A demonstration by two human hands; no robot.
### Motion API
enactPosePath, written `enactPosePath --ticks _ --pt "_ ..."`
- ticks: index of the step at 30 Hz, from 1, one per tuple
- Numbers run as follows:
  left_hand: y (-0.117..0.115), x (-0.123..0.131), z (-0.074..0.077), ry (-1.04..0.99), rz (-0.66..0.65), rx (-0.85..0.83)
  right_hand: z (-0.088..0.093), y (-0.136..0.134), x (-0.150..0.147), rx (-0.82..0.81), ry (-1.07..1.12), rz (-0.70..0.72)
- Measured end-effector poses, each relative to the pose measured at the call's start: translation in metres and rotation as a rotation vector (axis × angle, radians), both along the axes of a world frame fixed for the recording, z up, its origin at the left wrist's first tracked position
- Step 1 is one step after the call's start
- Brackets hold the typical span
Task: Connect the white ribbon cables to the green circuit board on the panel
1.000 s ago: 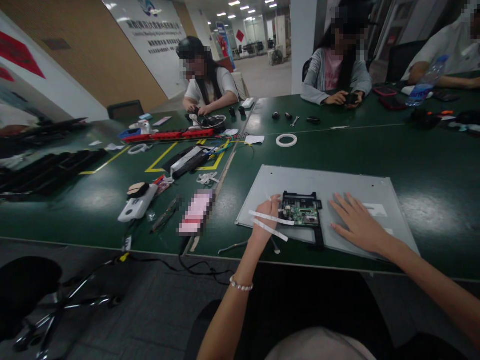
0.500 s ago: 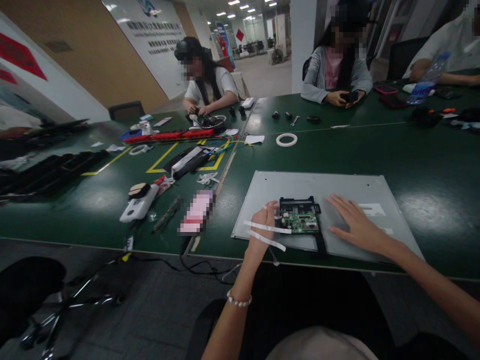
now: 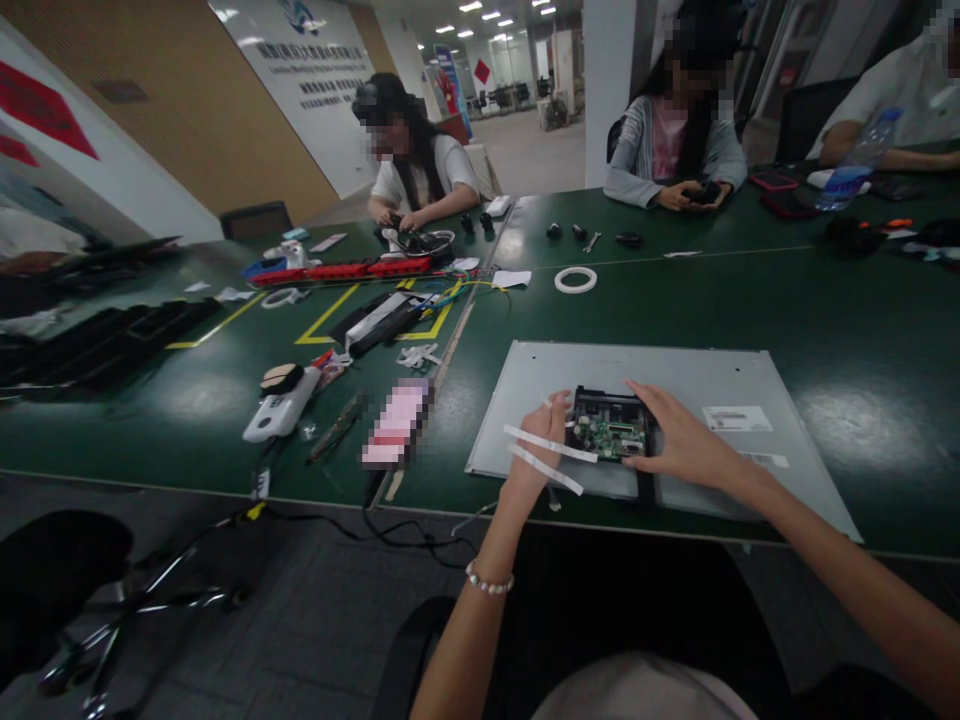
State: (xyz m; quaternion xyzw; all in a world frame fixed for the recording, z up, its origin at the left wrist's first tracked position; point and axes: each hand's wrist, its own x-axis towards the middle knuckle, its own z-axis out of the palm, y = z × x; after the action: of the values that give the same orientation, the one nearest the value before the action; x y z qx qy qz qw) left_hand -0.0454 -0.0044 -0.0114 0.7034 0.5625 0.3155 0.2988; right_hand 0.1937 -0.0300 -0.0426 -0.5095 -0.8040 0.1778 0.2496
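A small green circuit board [image 3: 609, 432] in a black frame lies on a grey metal panel [image 3: 675, 375] at the table's near edge. My left hand [image 3: 536, 440] is curled at the board's left edge, with two white strips [image 3: 551, 446] held across its fingers. My right hand [image 3: 675, 440] grips the board's right edge, thumb below and fingers over the top corner. Whether my left fingertips touch the board is hidden.
On the green table, a pink blurred item [image 3: 394, 423], a white device [image 3: 277, 410] and tools lie left of the panel, with cables [image 3: 405, 535] hanging off the edge. A white tape roll [image 3: 575, 280] lies farther back. Three people sit across the table, working.
My right hand has slid left from lying flat on the panel and closed on the board's right edge. My left hand stayed at the board's left edge.
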Motion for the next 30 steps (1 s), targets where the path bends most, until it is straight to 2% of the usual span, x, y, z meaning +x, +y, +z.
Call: enactPosePath --ticks 5,8,11,14,16,18,22,30 --pt "-0.003 0.002 -0.003 0.016 -0.029 0.067 0.001 0.008 0.018 0.049 0.004 -0.054" --pt "-0.005 0.005 -0.007 0.006 -0.054 0.066 -0.005 0.017 0.030 0.043 -0.016 -0.054" --pt "-0.005 0.006 -0.013 -0.009 -0.076 0.065 -0.014 0.015 0.047 0.039 -0.054 -0.080" --pt "-0.005 0.003 -0.018 -0.006 -0.095 0.063 -0.026 -0.001 0.071 0.044 -0.122 -0.244" --pt "-0.005 0.002 -0.018 -0.007 -0.102 0.064 -0.036 -0.015 0.087 0.049 -0.235 -0.380" --pt "-0.005 0.001 -0.016 -0.003 -0.109 0.058 -0.045 -0.027 0.097 0.073 -0.376 -0.440" --pt "-0.005 0.001 -0.011 0.011 -0.112 0.044 -0.051 -0.028 0.100 0.139 -0.546 -0.411" --pt "0.009 0.007 -0.013 -0.120 -0.007 0.037 -0.052 0.024 0.115 0.107 -0.507 -0.317"
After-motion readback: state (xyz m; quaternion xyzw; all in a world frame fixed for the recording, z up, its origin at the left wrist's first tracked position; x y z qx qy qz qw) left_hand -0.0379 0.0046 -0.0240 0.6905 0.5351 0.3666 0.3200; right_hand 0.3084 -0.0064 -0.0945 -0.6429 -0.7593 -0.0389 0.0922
